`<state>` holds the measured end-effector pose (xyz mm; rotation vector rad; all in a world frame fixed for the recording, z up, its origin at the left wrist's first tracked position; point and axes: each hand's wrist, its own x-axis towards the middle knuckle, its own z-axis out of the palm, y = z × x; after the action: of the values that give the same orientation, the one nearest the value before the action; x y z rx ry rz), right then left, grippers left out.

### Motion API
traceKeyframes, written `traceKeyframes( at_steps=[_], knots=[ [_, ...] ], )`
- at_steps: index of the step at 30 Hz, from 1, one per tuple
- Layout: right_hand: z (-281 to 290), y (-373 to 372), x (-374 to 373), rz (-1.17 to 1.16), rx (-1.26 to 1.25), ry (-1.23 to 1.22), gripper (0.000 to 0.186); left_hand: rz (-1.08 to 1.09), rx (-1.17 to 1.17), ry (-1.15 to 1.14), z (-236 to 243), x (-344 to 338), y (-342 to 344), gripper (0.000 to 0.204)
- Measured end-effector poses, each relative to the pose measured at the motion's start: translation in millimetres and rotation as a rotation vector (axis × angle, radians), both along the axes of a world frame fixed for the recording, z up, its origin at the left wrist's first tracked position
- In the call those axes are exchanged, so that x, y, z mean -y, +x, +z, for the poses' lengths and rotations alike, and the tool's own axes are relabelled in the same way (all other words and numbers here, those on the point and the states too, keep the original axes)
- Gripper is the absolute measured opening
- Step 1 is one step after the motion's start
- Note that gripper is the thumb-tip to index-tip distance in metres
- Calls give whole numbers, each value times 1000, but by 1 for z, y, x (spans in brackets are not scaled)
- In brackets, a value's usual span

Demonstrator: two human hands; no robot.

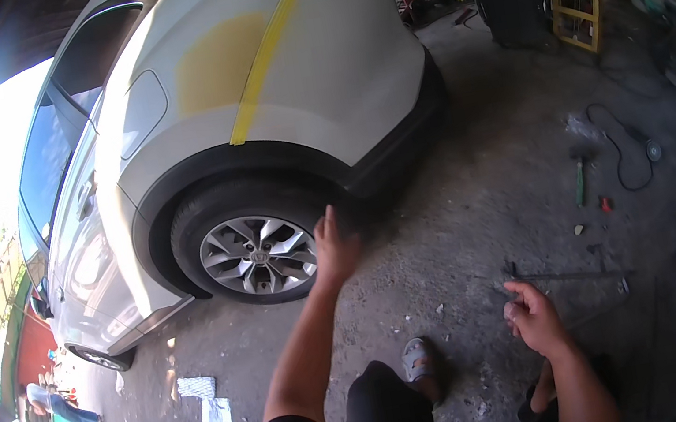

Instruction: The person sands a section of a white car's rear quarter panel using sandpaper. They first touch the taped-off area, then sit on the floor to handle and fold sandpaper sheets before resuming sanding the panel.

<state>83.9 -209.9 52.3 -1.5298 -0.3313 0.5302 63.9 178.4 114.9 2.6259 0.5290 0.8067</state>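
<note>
Nearest to the camera, the person's knee and a foot in a grey sandal [417, 359] are showing, so the person is probably crouching on the concrete floor [464, 217]. The right hand [535, 317] is hanging low, its fingers curled and pinching something small and pale; I cannot tell what it is. Just beyond it a thin metal rod [563, 272] is lying on the floor, near but not touching. The left hand [335, 247] is reaching forward, open and holding nothing, close to the rear wheel [258, 256] of the white car [334, 77]. Higher on the car body, a yellow tape strip [265, 67] is bordering a yellowish primed patch, likely to mask that area. Farther right, a green-handled hammer [581, 175] is lying.
</note>
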Motion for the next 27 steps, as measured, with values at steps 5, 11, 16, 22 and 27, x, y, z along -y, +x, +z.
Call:
traceKeyframes(
  at_steps=[5, 11, 16, 22, 27],
  knots=[
    [10, 5, 2, 85, 37, -86, 37, 169, 42, 389, 83, -70, 58, 72],
    [-6, 17, -14, 119, 19, 3, 42, 333, -18, 557, 152, -99, 128, 69],
    [-18, 30, -25, 137, 14, -10, 42, 468, -62, 522, 180, -111, 167, 66],
    [-31, 48, -34, 174, 37, -53, 39, 545, -67, 518, 181, -133, 192, 68],
    [-36, 58, -40, 178, 12, -93, 38, 569, -43, 515, 179, -137, 202, 71]
  ],
)
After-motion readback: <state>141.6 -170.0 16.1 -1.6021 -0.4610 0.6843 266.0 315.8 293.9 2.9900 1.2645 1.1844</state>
